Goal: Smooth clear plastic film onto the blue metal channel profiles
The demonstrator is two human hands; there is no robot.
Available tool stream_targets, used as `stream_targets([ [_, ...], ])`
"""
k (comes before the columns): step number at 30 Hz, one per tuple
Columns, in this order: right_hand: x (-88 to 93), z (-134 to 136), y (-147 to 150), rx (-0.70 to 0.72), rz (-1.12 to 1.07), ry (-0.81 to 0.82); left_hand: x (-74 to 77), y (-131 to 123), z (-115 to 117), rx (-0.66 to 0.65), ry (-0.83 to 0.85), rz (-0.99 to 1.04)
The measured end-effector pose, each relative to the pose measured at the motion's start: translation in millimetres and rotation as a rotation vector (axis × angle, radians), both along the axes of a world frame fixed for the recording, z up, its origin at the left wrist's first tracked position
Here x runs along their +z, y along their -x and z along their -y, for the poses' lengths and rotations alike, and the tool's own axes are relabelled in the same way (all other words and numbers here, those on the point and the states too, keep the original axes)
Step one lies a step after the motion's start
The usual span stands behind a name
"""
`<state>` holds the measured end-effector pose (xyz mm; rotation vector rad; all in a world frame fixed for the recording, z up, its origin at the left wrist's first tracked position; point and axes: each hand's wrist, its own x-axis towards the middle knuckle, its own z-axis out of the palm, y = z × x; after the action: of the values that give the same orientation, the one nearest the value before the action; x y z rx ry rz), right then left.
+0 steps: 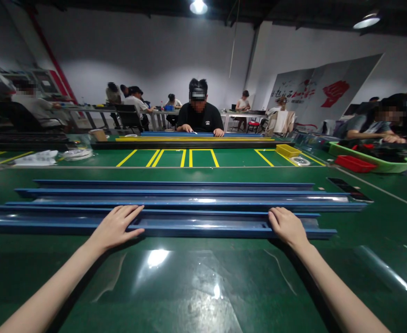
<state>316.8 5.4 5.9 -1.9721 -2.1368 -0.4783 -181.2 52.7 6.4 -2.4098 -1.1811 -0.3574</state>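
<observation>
A long blue channel strip (206,223) with a shiny, clear-looking inside lies crosswise in front of me. My left hand (118,226) spans it left of the middle, fingers on the far rim and thumb by the near edge. Toward the strip's right end, my right hand (288,225) grips it with fingers bent over the far rim; its thumb is mostly hidden. Just behind lies another blue channel strip (203,200), and a third blue strip (175,183) is farther back. A clear plastic sheet (189,282) lies flat between my forearms.
A dark phone (349,189) rests at the right beyond the strips. Across the green table (175,173) sits a person in black (199,115), hands at other strips. Yellow tape, a yellow tray (287,151), a red tray (355,163) and a green bin (394,165) are farther off.
</observation>
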Motion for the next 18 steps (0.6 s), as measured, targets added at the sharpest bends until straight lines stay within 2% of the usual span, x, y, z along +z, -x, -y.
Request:
stream_targets([
  [4,2.1,-1.1,11.4,0.009,0.014,-0.004,4.7,-32.4,9.2,-0.149,-0.086,0.021],
  [10,2.8,-4.9,55.3,0.012,0.016,-0.044,14.5,-117.7,16.9,-0.352,-0.085,0.131],
  [14,3.3,-7.5,80.8,0.011,-0.003,-0.056,15.3,-169.3,20.9,-0.349,-0.051,0.189],
  [18,4.1,-8.9,96.4,0.009,-0.019,-0.058,10.1,-205.3,23.5,-0.277,0.019,0.225],
])
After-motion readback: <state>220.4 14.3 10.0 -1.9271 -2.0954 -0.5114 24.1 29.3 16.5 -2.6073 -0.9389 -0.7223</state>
